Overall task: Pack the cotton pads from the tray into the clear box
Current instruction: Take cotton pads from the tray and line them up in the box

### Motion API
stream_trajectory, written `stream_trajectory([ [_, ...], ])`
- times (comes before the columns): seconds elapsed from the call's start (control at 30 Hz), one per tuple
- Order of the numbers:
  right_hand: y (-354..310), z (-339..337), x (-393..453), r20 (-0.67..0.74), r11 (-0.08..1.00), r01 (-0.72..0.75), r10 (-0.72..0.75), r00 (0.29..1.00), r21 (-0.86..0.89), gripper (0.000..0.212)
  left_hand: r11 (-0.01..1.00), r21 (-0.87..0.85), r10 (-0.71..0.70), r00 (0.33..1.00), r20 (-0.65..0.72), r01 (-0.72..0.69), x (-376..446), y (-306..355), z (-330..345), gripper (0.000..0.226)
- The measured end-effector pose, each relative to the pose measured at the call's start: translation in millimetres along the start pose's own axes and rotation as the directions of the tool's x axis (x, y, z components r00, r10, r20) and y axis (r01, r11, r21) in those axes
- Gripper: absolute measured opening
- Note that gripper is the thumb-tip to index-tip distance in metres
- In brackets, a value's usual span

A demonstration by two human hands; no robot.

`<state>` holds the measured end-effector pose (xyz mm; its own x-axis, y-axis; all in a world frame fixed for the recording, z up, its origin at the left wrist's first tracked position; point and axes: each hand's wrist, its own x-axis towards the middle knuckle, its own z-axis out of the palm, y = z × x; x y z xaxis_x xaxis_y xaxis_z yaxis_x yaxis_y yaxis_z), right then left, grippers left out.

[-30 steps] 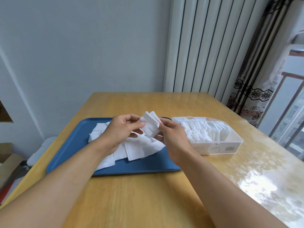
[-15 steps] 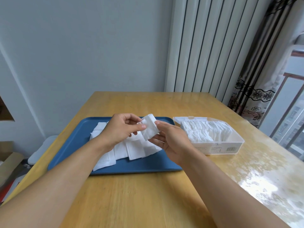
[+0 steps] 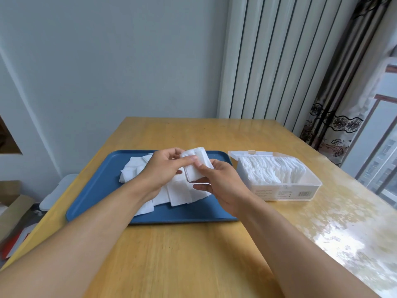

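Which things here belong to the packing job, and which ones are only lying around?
Job:
- small stack of pads, held by left hand and right hand
- loose pads on blue tray
- clear box, partly filled

Lying about:
- cardboard box on the floor
- curtain

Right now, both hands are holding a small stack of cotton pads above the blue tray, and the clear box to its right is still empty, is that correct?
Not quite: the clear box is not empty; the head view shows it already largely filled with pads. The rest holds: both hands, left and right, hold a small stack of cotton pads above the blue tray.

blue tray [image 3: 96,190], white cotton pads [image 3: 178,190], floral curtain [image 3: 335,125]
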<state>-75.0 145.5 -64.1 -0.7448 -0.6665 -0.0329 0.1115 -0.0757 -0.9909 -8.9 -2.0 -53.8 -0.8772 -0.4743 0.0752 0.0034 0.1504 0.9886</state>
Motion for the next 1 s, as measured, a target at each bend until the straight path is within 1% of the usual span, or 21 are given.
stream_trajectory([
  [0.03, 1.1, 0.2, -0.5, -0.009, 0.998, 0.003, -0.004, 1.0, -0.065, 0.028, 0.999, -0.031, 0.016, 0.999, -0.037, -0.018, 1.0, 1.1, 1.2, 0.016],
  [0.07, 2.9, -0.8, -0.4, -0.035, 0.984, 0.024, -0.031, 0.999, -0.176, 0.026, 0.996, -0.081, 0.018, 0.996, -0.093, -0.025, 2.6, 2.9, 1.2, 0.016],
  [0.1, 5.0, -1.9, -0.3, -0.061, 0.943, 0.056, -0.08, 0.995, -0.328, 0.026, 0.987, -0.162, -0.005, 0.989, -0.146, -0.019, 3.9, 4.7, -1.0, 0.011],
  [0.13, 6.1, -3.4, -0.6, -0.073, 0.868, 0.092, -0.145, 0.987, -0.489, 0.025, 0.963, -0.271, -0.046, 0.984, -0.17, -0.002, 4.8, 8.2, -3.3, 0.005],
  [0.17, 6.6, -2.7, -1.8, -0.05, 0.775, 0.124, -0.197, 0.979, -0.62, 0.024, 0.929, -0.371, -0.091, 0.981, -0.171, 0.021, 4.2, 11.6, -6.9, 0.005],
  [0.2, 7.1, -1.4, -3.1, -0.005, 0.681, 0.151, -0.222, 0.975, -0.716, 0.025, 0.889, -0.455, -0.133, 0.978, -0.16, 0.046, 4.2, 13.5, -9.9, 0.008],
  [0.23, 8.9, 0.8, -4.0, 0.048, 0.593, 0.174, -0.221, 0.974, -0.786, 0.031, 0.87, -0.488, -0.168, 0.973, -0.16, 0.07, 4.0, 14.7, -12.4, 0.009],
  [0.3, 11.8, 7.6, -5.4, 0.119, 0.438, 0.179, -0.162, 0.98, -0.881, 0.046, 0.887, -0.448, -0.213, 0.96, -0.18, 0.113, 4.3, 13.8, -16.5, 0.014],
  [0.33, 13.6, 10.3, -5.6, 0.123, 0.385, 0.162, -0.126, 0.984, -0.909, 0.052, 0.903, -0.409, -0.221, 0.957, -0.188, 0.128, 5.4, 11.7, -17.5, 0.017],
  [0.4, 17.2, 13.8, -4.4, 0.11, 0.33, 0.132, -0.085, 0.99, -0.935, 0.057, 0.916, -0.37, -0.235, 0.953, -0.19, 0.152, 6.9, 8.2, -18.9, 0.026],
  [0.43, 18.4, 14.5, -3.6, 0.097, 0.34, 0.12, -0.084, 0.992, -0.933, 0.055, 0.912, -0.373, -0.251, 0.951, -0.179, 0.171, 7.0, 7.5, -19.4, 0.03],
  [0.47, 18.9, 14.6, -2.5, 0.077, 0.378, 0.105, -0.09, 0.993, -0.92, 0.05, 0.9, -0.391, -0.271, 0.95, -0.155, 0.193, 6.9, 7.5, -20.4, 0.032],
  [0.53, 19.4, 12.1, -1.3, 0.036, 0.501, 0.08, -0.097, 0.995, -0.862, 0.037, 0.863, -0.441, -0.309, 0.948, -0.08, 0.244, 6.7, 7.8, -22.4, 0.038],
  [0.6, 19.2, 8.1, -0.2, 0.021, 0.627, 0.089, -0.115, 0.993, -0.774, 0.028, 0.831, -0.48, -0.332, 0.943, -0.02, 0.282, 7.1, 7.0, -25.5, 0.048],
  [0.67, 16.9, 4.2, 0.7, -0.001, 0.72, 0.105, -0.146, 0.989, -0.685, 0.024, 0.815, -0.502, -0.332, 0.943, 0.004, 0.289, 8.1, 5.8, -27.5, 0.056],
  [0.77, 11.2, 0.2, 1.4, -0.054, 0.862, 0.108, -0.155, 0.986, -0.495, 0.021, 0.827, -0.484, -0.318, 0.948, 0.012, 0.284, 7.2, 5.5, -26.5, 0.056],
  [0.83, 5.3, 0.0, -0.9, -0.065, 0.919, 0.113, -0.148, 0.987, -0.379, 0.021, 0.843, -0.458, -0.302, 0.953, 0.027, 0.28, 6.2, 5.4, -25.0, 0.055],
  [1.0, -5.3, 4.3, -7.0, -0.064, 0.959, 0.152, -0.172, 0.983, -0.241, 0.02, 0.862, -0.412, -0.262, 0.956, 0.136, 0.295, -2.0, 8.5, -11.3, 0.055],
])
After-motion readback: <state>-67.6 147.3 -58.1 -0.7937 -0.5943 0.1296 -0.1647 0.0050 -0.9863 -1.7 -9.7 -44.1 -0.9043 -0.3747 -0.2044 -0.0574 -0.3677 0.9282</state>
